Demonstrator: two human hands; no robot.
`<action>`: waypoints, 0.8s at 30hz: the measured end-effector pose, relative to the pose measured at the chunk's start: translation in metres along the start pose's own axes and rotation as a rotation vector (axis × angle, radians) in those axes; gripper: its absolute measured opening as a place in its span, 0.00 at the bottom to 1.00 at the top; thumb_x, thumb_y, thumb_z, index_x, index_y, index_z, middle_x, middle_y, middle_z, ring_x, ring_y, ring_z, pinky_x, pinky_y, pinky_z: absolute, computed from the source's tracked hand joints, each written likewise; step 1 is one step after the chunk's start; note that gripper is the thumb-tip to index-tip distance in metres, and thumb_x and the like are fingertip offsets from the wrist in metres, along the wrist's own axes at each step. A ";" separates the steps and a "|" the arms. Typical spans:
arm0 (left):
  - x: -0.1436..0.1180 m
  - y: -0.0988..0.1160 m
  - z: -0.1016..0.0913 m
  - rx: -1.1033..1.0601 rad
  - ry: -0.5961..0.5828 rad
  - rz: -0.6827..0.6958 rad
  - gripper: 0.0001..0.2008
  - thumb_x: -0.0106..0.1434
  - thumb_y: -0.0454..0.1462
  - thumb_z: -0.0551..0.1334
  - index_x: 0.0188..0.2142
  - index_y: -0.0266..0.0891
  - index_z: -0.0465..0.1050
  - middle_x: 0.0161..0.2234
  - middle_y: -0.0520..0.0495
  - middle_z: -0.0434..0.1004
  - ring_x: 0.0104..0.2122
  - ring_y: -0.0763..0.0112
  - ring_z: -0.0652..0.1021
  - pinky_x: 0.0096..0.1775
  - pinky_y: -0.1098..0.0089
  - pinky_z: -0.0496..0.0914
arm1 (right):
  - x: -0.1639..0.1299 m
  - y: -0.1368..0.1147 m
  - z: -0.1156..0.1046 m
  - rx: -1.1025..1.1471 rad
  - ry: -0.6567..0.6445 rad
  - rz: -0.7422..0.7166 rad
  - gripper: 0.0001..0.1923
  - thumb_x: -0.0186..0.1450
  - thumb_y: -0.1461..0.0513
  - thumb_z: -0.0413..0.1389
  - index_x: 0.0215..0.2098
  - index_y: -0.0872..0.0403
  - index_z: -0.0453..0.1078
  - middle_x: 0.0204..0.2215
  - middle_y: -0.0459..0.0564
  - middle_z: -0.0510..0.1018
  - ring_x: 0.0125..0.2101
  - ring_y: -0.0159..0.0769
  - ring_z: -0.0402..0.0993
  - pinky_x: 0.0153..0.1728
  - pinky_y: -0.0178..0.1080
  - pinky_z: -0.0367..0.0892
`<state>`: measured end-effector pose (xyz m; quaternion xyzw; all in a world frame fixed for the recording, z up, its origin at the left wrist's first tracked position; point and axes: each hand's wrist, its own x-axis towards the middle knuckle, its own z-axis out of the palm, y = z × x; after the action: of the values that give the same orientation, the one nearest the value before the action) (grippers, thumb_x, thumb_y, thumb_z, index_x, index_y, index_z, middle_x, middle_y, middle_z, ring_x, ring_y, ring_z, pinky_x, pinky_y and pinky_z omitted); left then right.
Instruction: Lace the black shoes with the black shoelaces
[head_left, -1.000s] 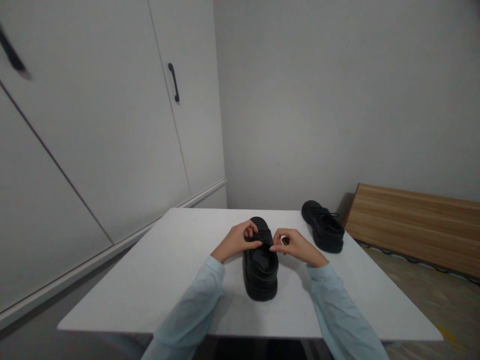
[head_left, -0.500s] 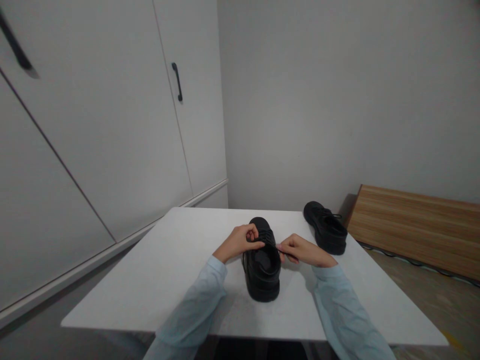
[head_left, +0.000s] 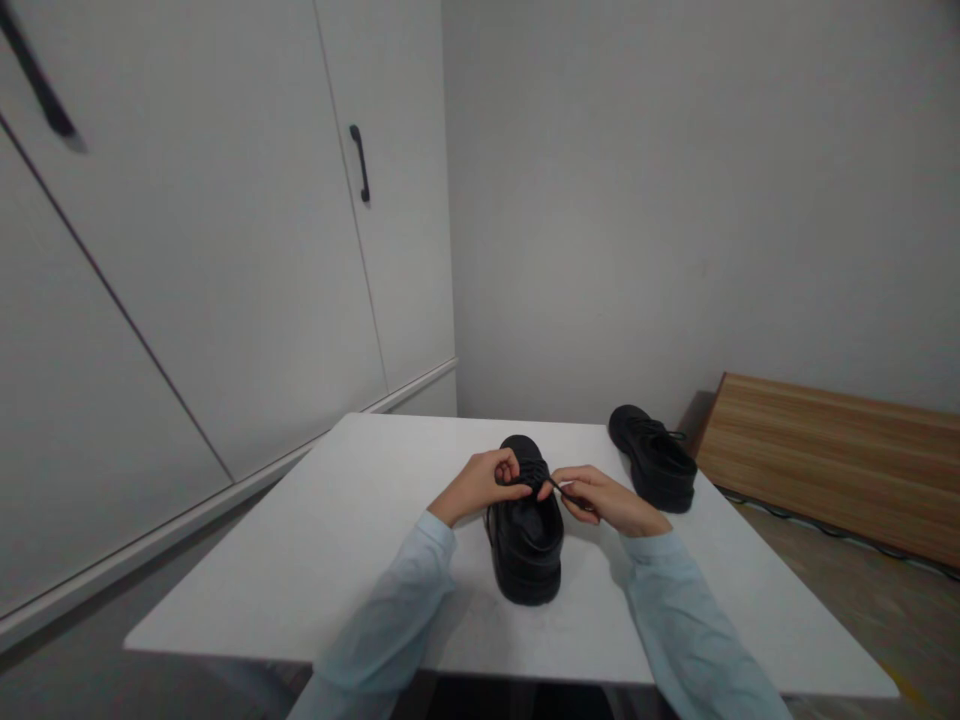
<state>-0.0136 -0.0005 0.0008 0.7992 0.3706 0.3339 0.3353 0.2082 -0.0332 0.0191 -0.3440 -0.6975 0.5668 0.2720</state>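
A black lace-up shoe (head_left: 527, 560) stands upright on the white table, its toe away from me and its heel near. My left hand (head_left: 487, 482) is at the left of the lacing, thumb and fingers pinched at the top of the shoe; the lace there is mostly hidden by the fingers. At the right of the opening, my right hand (head_left: 581, 492) has its fingers closed around a black shoelace (head_left: 559, 488), which runs from the lacing into the hand. The index fingertip reaches over the shoe's right edge.
A second black shoe (head_left: 656, 460) rests at the back right of the white table (head_left: 360, 560). Beyond the table on the right lies a wood-grain panel (head_left: 832, 460). White cabinet doors (head_left: 225, 250) with dark handles rise on the left, and a grey wall is behind.
My right hand has shifted slightly left, its fingertips now over the shoe's lacing with the lace still held. My left hand keeps its place. The view has tilted slightly.
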 end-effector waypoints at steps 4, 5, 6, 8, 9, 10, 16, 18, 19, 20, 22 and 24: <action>0.000 0.000 0.000 -0.003 -0.005 0.002 0.15 0.50 0.45 0.66 0.27 0.36 0.66 0.25 0.54 0.67 0.27 0.76 0.67 0.31 0.75 0.61 | 0.007 0.002 0.006 -0.007 0.097 -0.002 0.19 0.63 0.56 0.50 0.45 0.61 0.71 0.11 0.37 0.59 0.13 0.23 0.50 0.17 0.30 0.44; 0.000 0.000 0.000 -0.003 -0.007 0.003 0.15 0.50 0.45 0.66 0.27 0.36 0.67 0.25 0.54 0.67 0.27 0.76 0.67 0.31 0.75 0.61 | 0.008 0.003 0.007 -0.014 0.105 -0.004 0.21 0.62 0.54 0.51 0.45 0.61 0.71 0.12 0.38 0.61 0.14 0.23 0.50 0.17 0.30 0.44; 0.000 0.000 0.000 -0.002 -0.007 0.002 0.16 0.50 0.46 0.66 0.28 0.36 0.67 0.25 0.54 0.67 0.27 0.76 0.67 0.31 0.75 0.61 | 0.009 0.005 0.007 -0.019 0.113 -0.009 0.22 0.62 0.53 0.52 0.46 0.61 0.71 0.13 0.39 0.62 0.14 0.23 0.51 0.17 0.30 0.45; 0.000 0.001 -0.001 -0.005 -0.010 -0.007 0.16 0.51 0.46 0.66 0.28 0.36 0.68 0.25 0.54 0.67 0.27 0.75 0.68 0.31 0.74 0.62 | 0.012 0.008 0.008 -0.033 0.136 -0.026 0.23 0.61 0.52 0.54 0.46 0.61 0.72 0.14 0.40 0.65 0.15 0.23 0.51 0.17 0.30 0.44; 0.000 0.002 -0.002 -0.012 -0.015 -0.014 0.15 0.52 0.46 0.65 0.28 0.36 0.68 0.25 0.54 0.68 0.27 0.75 0.68 0.31 0.74 0.62 | 0.013 0.010 0.008 -0.042 0.155 -0.037 0.23 0.60 0.51 0.55 0.46 0.61 0.73 0.15 0.41 0.66 0.16 0.23 0.52 0.18 0.31 0.44; 0.000 0.002 -0.002 -0.021 -0.025 -0.020 0.15 0.52 0.46 0.65 0.28 0.35 0.69 0.25 0.53 0.68 0.27 0.75 0.68 0.31 0.74 0.62 | 0.014 0.011 0.008 -0.049 0.175 -0.050 0.23 0.59 0.51 0.56 0.45 0.60 0.74 0.16 0.42 0.66 0.16 0.24 0.53 0.18 0.31 0.45; -0.001 0.005 -0.010 -0.076 -0.141 -0.033 0.14 0.54 0.45 0.64 0.28 0.35 0.71 0.27 0.51 0.71 0.28 0.75 0.69 0.33 0.74 0.64 | 0.017 0.013 0.009 -0.069 0.303 -0.089 0.21 0.57 0.51 0.59 0.37 0.60 0.78 0.16 0.44 0.66 0.20 0.26 0.54 0.21 0.32 0.48; -0.002 0.005 -0.013 -0.100 -0.130 -0.040 0.13 0.54 0.43 0.64 0.28 0.34 0.70 0.27 0.50 0.72 0.28 0.75 0.70 0.33 0.73 0.64 | 0.019 0.013 0.011 -0.051 0.347 -0.077 0.21 0.56 0.51 0.59 0.38 0.60 0.78 0.16 0.44 0.66 0.20 0.26 0.53 0.21 0.32 0.46; -0.002 0.005 -0.014 -0.114 -0.118 -0.044 0.12 0.54 0.42 0.64 0.29 0.34 0.70 0.27 0.50 0.72 0.28 0.75 0.70 0.34 0.73 0.64 | 0.019 0.013 0.012 -0.031 0.361 -0.067 0.21 0.56 0.51 0.59 0.39 0.60 0.78 0.16 0.44 0.65 0.20 0.26 0.52 0.21 0.32 0.45; -0.003 0.005 -0.015 -0.127 -0.106 -0.044 0.11 0.55 0.41 0.63 0.30 0.34 0.70 0.27 0.50 0.72 0.28 0.75 0.71 0.34 0.73 0.64 | 0.020 0.013 0.013 -0.007 0.371 -0.056 0.22 0.56 0.51 0.59 0.39 0.60 0.78 0.16 0.43 0.65 0.20 0.25 0.51 0.21 0.32 0.44; -0.004 0.006 -0.017 -0.142 -0.081 -0.023 0.09 0.55 0.39 0.63 0.32 0.35 0.69 0.29 0.51 0.72 0.29 0.75 0.72 0.34 0.73 0.64 | 0.022 0.015 0.015 0.045 0.384 -0.036 0.23 0.55 0.50 0.60 0.40 0.59 0.77 0.16 0.43 0.64 0.20 0.25 0.50 0.21 0.32 0.42; -0.005 0.006 -0.020 -0.113 -0.071 0.018 0.07 0.55 0.37 0.62 0.33 0.36 0.68 0.30 0.51 0.72 0.30 0.75 0.72 0.34 0.74 0.64 | 0.022 0.016 0.017 0.088 0.391 -0.033 0.24 0.55 0.50 0.60 0.41 0.60 0.77 0.16 0.43 0.64 0.19 0.24 0.49 0.21 0.32 0.40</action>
<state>-0.0292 -0.0017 0.0154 0.7936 0.3319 0.3288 0.3897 0.1843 -0.0238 -0.0002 -0.4237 -0.6115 0.5148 0.4262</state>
